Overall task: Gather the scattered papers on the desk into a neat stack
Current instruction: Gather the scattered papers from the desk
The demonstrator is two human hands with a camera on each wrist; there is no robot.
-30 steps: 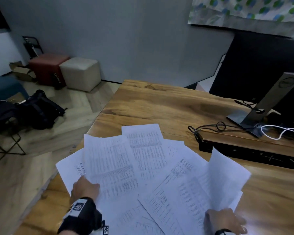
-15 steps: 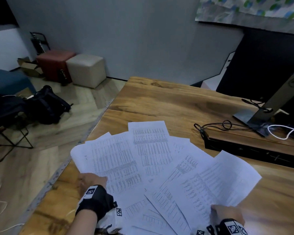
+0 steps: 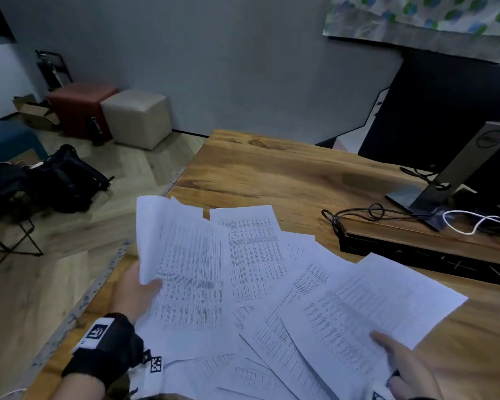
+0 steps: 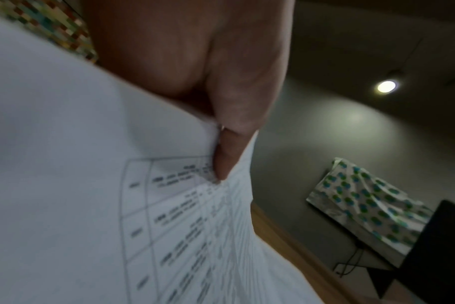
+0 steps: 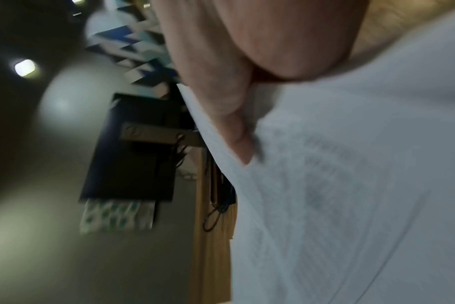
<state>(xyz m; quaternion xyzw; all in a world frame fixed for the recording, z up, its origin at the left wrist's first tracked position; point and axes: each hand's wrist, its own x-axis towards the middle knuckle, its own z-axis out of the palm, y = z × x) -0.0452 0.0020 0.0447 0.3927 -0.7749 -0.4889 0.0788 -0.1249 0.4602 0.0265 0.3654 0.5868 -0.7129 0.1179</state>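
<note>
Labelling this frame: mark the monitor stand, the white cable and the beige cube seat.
monitor stand (image 3: 471, 157), head view, middle of the grey upright.
white cable (image 3: 456, 226), head view, on its loop.
beige cube seat (image 3: 136, 122), head view, front face.

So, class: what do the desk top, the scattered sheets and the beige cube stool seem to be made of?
Desk top: wood or wood-look veneer, satin; grain streaks and knots show.
Scattered sheets: thin matt white paper printed with tables; one curls in the left hand.
Beige cube stool: padded, probably faux leather; soft corners, faint sheen.
</note>
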